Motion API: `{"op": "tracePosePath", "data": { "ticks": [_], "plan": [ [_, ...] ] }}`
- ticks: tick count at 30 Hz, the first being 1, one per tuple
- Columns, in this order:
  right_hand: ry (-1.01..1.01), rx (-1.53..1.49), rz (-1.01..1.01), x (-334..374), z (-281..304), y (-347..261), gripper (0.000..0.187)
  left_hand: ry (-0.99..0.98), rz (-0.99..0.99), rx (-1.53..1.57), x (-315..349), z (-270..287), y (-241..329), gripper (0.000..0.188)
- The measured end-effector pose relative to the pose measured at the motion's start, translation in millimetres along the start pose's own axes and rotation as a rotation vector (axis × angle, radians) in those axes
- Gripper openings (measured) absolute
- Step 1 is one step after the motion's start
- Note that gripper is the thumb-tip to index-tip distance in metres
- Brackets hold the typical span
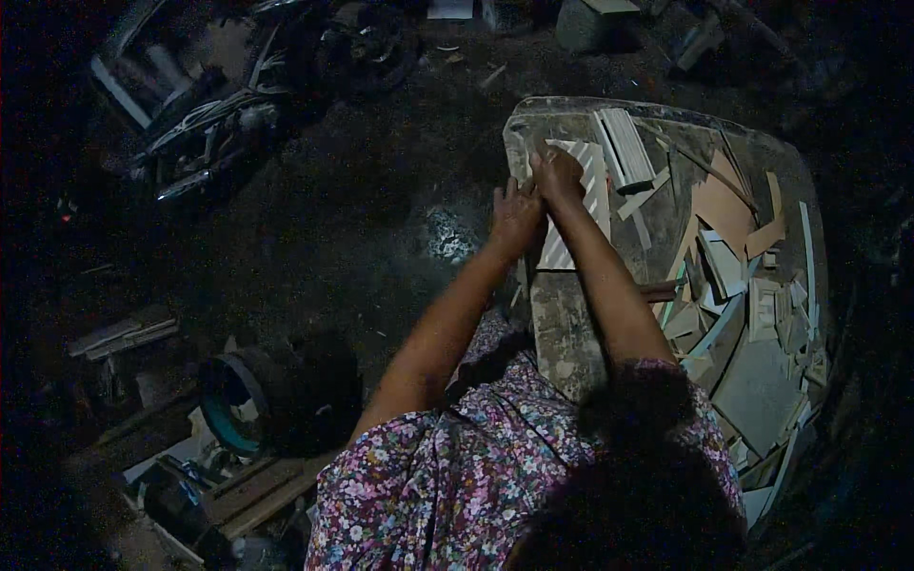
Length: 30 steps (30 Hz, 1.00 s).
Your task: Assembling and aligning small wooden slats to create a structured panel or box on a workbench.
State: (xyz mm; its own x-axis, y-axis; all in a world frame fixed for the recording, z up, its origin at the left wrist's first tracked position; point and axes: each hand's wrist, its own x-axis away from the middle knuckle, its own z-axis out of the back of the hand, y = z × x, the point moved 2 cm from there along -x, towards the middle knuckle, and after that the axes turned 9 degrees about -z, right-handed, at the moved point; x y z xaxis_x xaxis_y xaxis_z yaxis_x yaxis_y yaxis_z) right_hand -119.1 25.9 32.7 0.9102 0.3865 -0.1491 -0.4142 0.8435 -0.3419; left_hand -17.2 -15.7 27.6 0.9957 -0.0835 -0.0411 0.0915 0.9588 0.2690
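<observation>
Both my hands sit together over one striped board [595,186], at the left edge of the worktable [568,354], toward its far end. Board: flat, oblong, off-white, crossed by slanting bands, pale and grey by turns; I cannot tell whether these are ridges or lines of shade. My right forearm crosses it and hides its middle.

Right hand [559,176]: fingers curled in, fist-like, on the board's upper left part. Left hand [517,214]: against the right, at the board's left edge, fingers partly spread and pointing away from me. Whether either pinches anything, I cannot tell.

Counts: striped board, one. Bundle of pale slats [621,150], one, just beyond the board's right edge; its slats too dim to count. Brown bar [659,291], one, by my right forearm. Large grey sheet [762,392], one, lower right on the table, among offcuts [764,309] too tangled to number. Tan-orange sheet [725,217], one, above these. Drum [252,385], one, lying at lower left, teal inside its mouth.
</observation>
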Motion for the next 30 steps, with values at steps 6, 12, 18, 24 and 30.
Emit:
{"op": "tracePosePath", "data": {
  "ticks": [6,12,18,24,30],
  "plan": [
    [-0.052,-0.131,-0.152,-7,-9,-2,0.026,0.039,0.033,0.092,0,0,-7,0.037],
    [0.081,-0.067,-0.009,13,-4,-13,0.047,-0.015,0.107,0.053,8,4,-9,0.035],
    [-0.09,-0.127,-0.113,2,15,-27,0.053,-0.007,0.064,0.04,13,4,-13,0.031],
    [0.012,-0.033,0.149,13,0,1,0.031,0.224,-0.011,0.046,19,3,-3,0.015],
    [-0.088,-0.015,0.033,4,8,3,0.024,0.23,-0.005,-0.09,30,-10,18,0.011]
  ]
}}
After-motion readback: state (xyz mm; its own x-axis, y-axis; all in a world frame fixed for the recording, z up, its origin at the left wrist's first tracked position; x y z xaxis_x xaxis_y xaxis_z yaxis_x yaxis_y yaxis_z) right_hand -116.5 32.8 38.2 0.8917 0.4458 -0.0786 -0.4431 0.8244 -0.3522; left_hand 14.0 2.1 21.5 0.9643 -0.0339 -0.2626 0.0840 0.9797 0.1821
